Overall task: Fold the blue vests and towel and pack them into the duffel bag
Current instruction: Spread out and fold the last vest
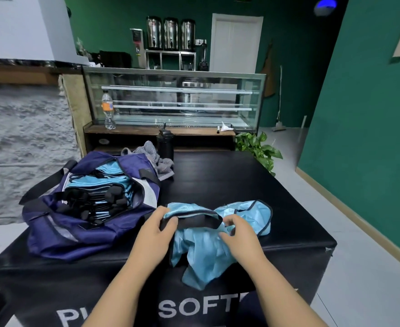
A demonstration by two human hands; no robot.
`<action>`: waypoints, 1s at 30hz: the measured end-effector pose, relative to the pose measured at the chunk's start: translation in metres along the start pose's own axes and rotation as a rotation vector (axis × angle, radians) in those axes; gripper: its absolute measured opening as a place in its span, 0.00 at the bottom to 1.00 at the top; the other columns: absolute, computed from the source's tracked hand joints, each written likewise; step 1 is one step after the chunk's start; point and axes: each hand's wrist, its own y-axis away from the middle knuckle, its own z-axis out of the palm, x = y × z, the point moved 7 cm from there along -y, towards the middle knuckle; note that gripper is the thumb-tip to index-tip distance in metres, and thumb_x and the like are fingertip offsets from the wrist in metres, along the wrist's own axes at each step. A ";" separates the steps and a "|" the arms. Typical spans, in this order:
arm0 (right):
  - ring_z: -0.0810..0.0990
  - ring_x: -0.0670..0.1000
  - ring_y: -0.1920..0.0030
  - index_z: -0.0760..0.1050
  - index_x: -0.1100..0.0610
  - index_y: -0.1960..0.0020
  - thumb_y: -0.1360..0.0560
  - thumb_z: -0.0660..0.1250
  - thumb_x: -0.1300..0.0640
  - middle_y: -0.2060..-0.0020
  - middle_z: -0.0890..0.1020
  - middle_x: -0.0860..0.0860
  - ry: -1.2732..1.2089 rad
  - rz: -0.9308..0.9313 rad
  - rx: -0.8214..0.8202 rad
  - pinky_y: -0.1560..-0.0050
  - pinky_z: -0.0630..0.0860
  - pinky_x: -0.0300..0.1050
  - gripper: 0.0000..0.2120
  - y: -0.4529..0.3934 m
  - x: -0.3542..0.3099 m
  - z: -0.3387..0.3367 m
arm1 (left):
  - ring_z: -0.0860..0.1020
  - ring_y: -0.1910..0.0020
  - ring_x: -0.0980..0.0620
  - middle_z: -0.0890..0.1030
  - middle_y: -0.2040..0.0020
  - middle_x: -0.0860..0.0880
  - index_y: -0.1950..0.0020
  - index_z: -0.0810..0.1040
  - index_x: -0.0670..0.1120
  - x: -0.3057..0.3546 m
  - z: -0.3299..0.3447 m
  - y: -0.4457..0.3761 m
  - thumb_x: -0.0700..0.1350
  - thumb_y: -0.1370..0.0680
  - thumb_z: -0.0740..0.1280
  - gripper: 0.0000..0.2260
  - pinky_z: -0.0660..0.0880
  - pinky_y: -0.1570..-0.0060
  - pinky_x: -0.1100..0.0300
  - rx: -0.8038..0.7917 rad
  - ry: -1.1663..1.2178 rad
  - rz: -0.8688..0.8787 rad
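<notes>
While both hands (156, 234) (239, 232) pinch the crumpled vest (201, 251) — bag (52, 234) at ten o'clock — its slippery overhang may slide off.

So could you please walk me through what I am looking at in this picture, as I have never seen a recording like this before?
There is no machine here: a person wears a wide-angle camera on the head, looking forward and down, so you see their own two bare arms reaching in from the bottom.

They work on a black padded block. On its left side lies an open navy duffel bag, already holding folded light blue vests with black trim. Behind the bag lies a grey striped towel, not yet packed, and beside it stands a black bottle.

In front of the person lies one more blue vest, crumpled and partly hanging over the near edge. The left hand grips its black-trimmed edge, and the right hand pinches the fabric.

Behind is a glass display counter.
</notes>
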 end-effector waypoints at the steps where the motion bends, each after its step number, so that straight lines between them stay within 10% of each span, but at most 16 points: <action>1: 0.73 0.43 0.58 0.71 0.48 0.49 0.26 0.68 0.57 0.52 0.76 0.44 0.017 0.006 -0.014 0.52 0.68 0.36 0.09 0.002 0.001 0.001 | 0.69 0.68 0.60 0.74 0.69 0.59 0.62 0.72 0.54 0.001 -0.005 -0.001 0.43 0.22 0.65 0.10 0.67 0.62 0.65 0.030 0.024 -0.005; 9: 0.73 0.50 0.59 0.69 0.58 0.50 0.19 0.56 0.57 0.58 0.76 0.50 -0.172 0.127 0.083 0.63 0.65 0.44 0.06 0.016 -0.004 -0.018 | 0.74 0.63 0.51 0.79 0.62 0.42 0.59 0.77 0.48 0.016 -0.043 -0.004 0.53 0.27 0.67 0.09 0.72 0.56 0.51 0.206 0.163 -0.056; 13: 0.72 0.49 0.63 0.67 0.57 0.57 0.22 0.55 0.61 0.61 0.75 0.51 -0.345 0.158 0.182 0.66 0.67 0.43 0.06 0.019 -0.017 -0.040 | 0.74 0.67 0.60 0.79 0.64 0.51 0.58 0.77 0.50 0.029 -0.064 0.002 0.39 0.22 0.65 0.08 0.72 0.60 0.64 0.281 0.208 -0.025; 17: 0.60 0.46 0.72 0.58 0.55 0.66 0.28 0.54 0.67 0.71 0.64 0.49 -0.463 0.156 0.241 0.75 0.59 0.36 0.12 0.017 -0.022 -0.058 | 0.77 0.62 0.51 0.81 0.61 0.50 0.56 0.78 0.50 0.027 -0.083 0.004 0.36 0.22 0.65 0.09 0.73 0.53 0.52 0.361 0.307 -0.046; 25: 0.74 0.52 0.65 0.72 0.68 0.57 0.25 0.54 0.72 0.64 0.76 0.56 -1.156 0.268 0.133 0.62 0.71 0.45 0.09 0.010 -0.050 -0.059 | 0.76 0.62 0.50 0.81 0.58 0.45 0.55 0.76 0.47 0.043 -0.070 0.007 0.31 0.22 0.60 0.13 0.72 0.57 0.57 0.274 0.390 -0.042; 30: 0.70 0.47 0.39 0.69 0.49 0.33 0.25 0.57 0.66 0.33 0.70 0.49 -0.362 0.056 0.002 0.46 0.67 0.38 0.24 0.017 -0.066 -0.063 | 0.74 0.65 0.55 0.81 0.63 0.51 0.59 0.76 0.45 0.049 -0.048 0.012 0.30 0.23 0.61 0.12 0.70 0.64 0.64 0.205 0.436 -0.044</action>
